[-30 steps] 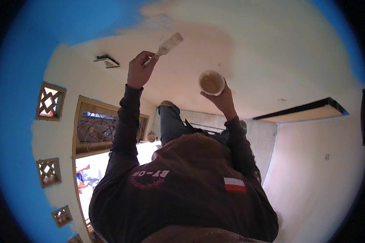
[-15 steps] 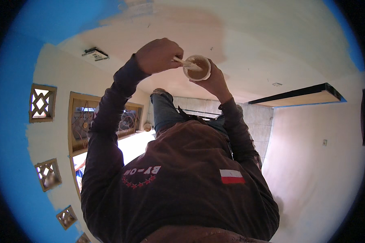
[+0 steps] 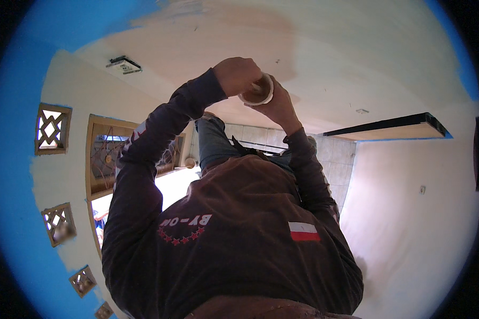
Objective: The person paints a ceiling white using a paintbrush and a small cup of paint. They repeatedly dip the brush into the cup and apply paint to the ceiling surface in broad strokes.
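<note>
My right hand [image 3: 278, 108] is wrapped round a pale plastic cup [image 3: 270, 94] from its right side, with brownish paint or a similar wet mix inside. My left hand [image 3: 238, 75] reaches over the cup's left rim, fingers closed on a small paintbrush [image 3: 257, 86]. Only a pale bit of the brush shows inside the cup; the left hand hides most of it. Both hands are held up and close together, ahead of my chest. Long dark sleeves cover both arms.
Ahead is a pale wall [image 3: 335, 48] with blue paint [image 3: 112, 21] along its upper edge. A brown-framed window [image 3: 104, 154] and lattice openings [image 3: 53, 129] line the left wall. A black-edged board [image 3: 388, 127] is at right. Pale tiles [image 3: 335, 159] show below.
My left hand has moved right and slightly down to the cup, taking the brush further into it. My right hand and the cup have barely shifted.
</note>
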The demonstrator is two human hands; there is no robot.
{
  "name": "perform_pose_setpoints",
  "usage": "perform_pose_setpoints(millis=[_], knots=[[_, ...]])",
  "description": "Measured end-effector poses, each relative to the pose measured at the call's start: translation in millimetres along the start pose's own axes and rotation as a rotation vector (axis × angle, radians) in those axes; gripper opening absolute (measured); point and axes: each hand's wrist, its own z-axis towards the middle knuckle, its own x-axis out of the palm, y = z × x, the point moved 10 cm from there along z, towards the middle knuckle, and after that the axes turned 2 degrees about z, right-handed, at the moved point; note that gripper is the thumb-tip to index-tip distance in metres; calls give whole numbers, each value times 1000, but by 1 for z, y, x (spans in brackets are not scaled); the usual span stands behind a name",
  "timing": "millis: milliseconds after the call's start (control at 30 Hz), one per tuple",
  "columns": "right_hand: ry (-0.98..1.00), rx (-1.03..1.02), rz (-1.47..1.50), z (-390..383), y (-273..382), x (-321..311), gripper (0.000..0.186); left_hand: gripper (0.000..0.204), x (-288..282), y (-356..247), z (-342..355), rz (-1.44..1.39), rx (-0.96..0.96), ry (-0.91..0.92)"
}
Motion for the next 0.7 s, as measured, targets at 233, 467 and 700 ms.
perform_pose_setpoints(millis=[233,467,700], knots=[[1,-26,41,-1,7,-5,77,25,-19,8,-13,-60,-4,14],[-7,-23,50,-1,8,-10,74,29,-38,38,-35,-199,-96,-74],[-1,-22,105,1,2,-6,76,28,-52,58,-62,-338,-276,-98]])
